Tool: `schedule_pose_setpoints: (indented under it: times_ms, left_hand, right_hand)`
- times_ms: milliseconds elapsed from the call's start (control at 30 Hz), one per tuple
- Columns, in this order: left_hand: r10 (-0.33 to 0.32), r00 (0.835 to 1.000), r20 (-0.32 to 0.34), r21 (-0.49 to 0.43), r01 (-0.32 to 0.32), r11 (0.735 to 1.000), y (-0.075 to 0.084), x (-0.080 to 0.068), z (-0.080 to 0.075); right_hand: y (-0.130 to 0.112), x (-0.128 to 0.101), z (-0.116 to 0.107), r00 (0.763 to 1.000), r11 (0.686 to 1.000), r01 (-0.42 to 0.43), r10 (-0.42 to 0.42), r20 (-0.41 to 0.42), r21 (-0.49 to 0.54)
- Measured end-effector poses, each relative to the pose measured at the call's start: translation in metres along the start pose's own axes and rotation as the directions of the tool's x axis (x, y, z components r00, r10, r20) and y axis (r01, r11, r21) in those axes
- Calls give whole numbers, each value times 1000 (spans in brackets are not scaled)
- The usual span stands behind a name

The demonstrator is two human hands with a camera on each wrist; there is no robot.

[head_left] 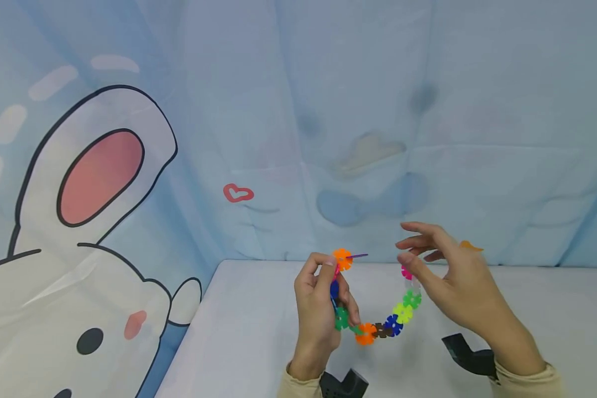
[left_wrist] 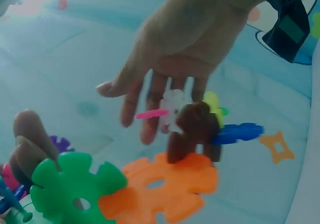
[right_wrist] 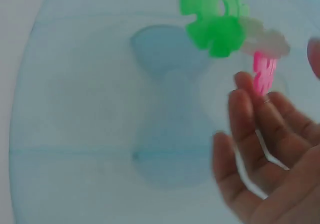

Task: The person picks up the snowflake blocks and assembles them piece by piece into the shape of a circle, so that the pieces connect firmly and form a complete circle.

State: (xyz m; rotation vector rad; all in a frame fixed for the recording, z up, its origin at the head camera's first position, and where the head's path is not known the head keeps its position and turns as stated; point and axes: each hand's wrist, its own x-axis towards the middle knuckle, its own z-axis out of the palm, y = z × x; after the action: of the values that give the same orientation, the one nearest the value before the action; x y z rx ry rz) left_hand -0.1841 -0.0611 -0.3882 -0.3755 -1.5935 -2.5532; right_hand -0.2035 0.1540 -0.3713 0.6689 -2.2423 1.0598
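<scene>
A curved chain of notched plastic snowflake discs hangs between my two hands in the head view. My left hand (head_left: 314,309) grips its left side near an orange disc (head_left: 342,260), from which a purple disc (head_left: 359,256) sticks out edge-on. Along the bottom run another orange disc (head_left: 365,334), a brown one (head_left: 381,330) and a dark blue one (head_left: 393,325). Yellow (head_left: 403,313) and green discs (head_left: 412,299) climb to a clear one and a pink end disc (right_wrist: 264,72). My right hand (head_left: 460,282) is beside that pink end, fingers extended and thumb apart from them.
A white table (head_left: 249,331) lies below the hands. Behind it hangs a light blue printed cloth (head_left: 502,138), with a large white cartoon animal (head_left: 45,309) on the left. Black wrist mounts (head_left: 470,356) are worn on both wrists.
</scene>
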Motion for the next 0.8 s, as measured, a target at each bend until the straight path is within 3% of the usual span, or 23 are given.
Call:
schedule_pose_setpoints:
  times_ms: [133,233,367,433,500,667,800]
  left_hand:
    - [69,996,-63,-61,-73,995,3,-1,1]
    - [116,990,-82,-92,-124,988,4,-2,1]
    - [159,983,-93,-108,-169,980,6,-2,2]
    - [164,982,-90,-112,-174,978,6,-2,3]
    - [155,984,-83,-116,-164,980,6,-3,3]
    - [173,985,-21,-103,-174,979,7,-4,4]
    - [261,961,89,-77,-255,964,8,-4,3]
  right_hand:
    - [7,-2,-7,975,964,-192,166,146,184]
    - [5,-3,-3,930,888,-333,255,264,317]
    - [-7,-1,11,889,790,-436,303,343,432]
    - [-14,-1,19,890,753,-442,304,339,487]
    - [-20,-1,25,906,731,-419,297,303,538]
    - [-30,-4,30,942,759,-337,278,189,557]
    - [-36,-4,26,946,789,-322,283,156,523]
